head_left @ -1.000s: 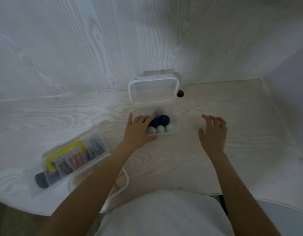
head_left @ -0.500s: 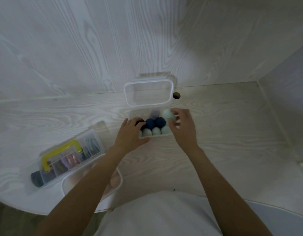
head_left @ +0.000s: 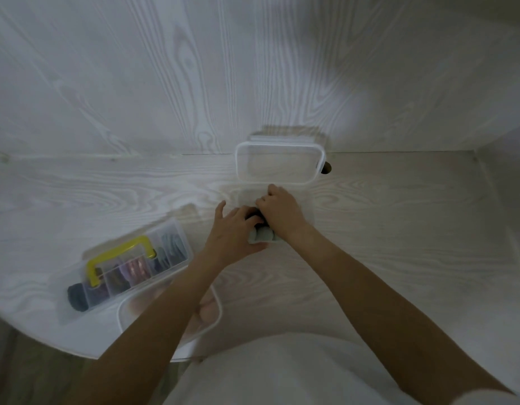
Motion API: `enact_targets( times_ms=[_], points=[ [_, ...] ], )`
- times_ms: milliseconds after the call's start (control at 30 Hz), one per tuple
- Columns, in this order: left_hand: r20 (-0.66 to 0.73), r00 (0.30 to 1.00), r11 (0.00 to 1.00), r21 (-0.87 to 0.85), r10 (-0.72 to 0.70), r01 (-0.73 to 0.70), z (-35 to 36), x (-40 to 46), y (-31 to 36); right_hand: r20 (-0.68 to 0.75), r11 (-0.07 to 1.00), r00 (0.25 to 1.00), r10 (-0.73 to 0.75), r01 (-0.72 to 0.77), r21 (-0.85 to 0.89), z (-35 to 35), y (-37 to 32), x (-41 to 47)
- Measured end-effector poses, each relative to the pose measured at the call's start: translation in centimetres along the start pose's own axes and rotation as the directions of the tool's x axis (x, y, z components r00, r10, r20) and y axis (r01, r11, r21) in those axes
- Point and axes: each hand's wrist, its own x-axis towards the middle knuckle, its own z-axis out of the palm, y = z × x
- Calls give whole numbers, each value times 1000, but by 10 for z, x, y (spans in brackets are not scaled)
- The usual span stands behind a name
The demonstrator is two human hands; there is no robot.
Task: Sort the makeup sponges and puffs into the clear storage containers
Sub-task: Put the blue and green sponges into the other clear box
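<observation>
Now both hands work inside the open box [head_left: 308,213] on the table [head_left: 399,229]: left hand [head_left: 234,233] steadies pale sponges [head_left: 261,235], right hand [head_left: 280,210] curls over them, its grip unreadable. Overpacked, springy sponges could pop out onto the table.

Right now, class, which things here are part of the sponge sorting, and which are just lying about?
In the job:
left hand
right hand
sponges
clear box
lid

Lying about:
yellow-handled organiser
near container
desk hole
</observation>
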Motion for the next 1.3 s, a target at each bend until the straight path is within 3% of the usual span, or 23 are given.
enact_targets(
  times_ms=[133, 300, 500, 567, 600, 700, 767, 900, 1000, 1067, 1133, 1233, 1300],
  points=[
    [55, 998, 1000, -5, 16, -15, 0, 2, 1, 15, 999, 999, -44, 44, -24, -3, -2, 8],
    [93, 996, 996, -89, 15, -7, -3, -2, -9, -102, 968, 988, 117, -90, 234, 0, 7, -7],
    [156, 985, 987, -154, 70, -46, -8, 2, -11, 95, 948, 982, 161, -180, 262, 6, 6, -1],
    [187, 981, 986, -168, 49, -17, -11, 1, -14, 13, 935, 988, 152, -148, 322, 5, 17, -6],
    [189, 981, 983, -184, 39, -4, -12, 0, -16, -95, 923, 980, 176, -131, 362, 4, 21, -13],
    [148, 988, 982, -187, 38, -9, -12, -3, -17, -335, 925, 898, 284, -164, 344, 5, 27, -34],
    [147, 988, 982, -185, 46, -18, -8, -4, -18, -323, 914, 896, 303, -177, 366, 10, 23, -39],
    [151, 987, 982, -185, 57, -28, -9, -3, -18, -151, 889, 936, 318, -239, 391, 22, 18, -39],
    [96, 995, 964, -267, 24, 3, -19, -1, -14, -207, 892, 938, 277, -172, 417, 12, 23, -42],
    [-66, 992, 903, -423, -110, 72, -30, 2, -11, -254, 865, 904, 343, -199, 460, -2, 28, -45],
    [-192, 938, 817, -560, -290, 138, -41, 8, -11, -297, 798, 817, 495, -292, 527, -16, 32, -54],
    [-214, 856, 694, -689, -470, 208, -56, 24, -17, -331, 612, 597, 731, -359, 704, -39, 41, -64],
    [-150, 856, 612, -760, -496, 221, -69, 37, -16, -259, 494, 550, 794, -334, 803, -55, 49, -62]
  ],
)
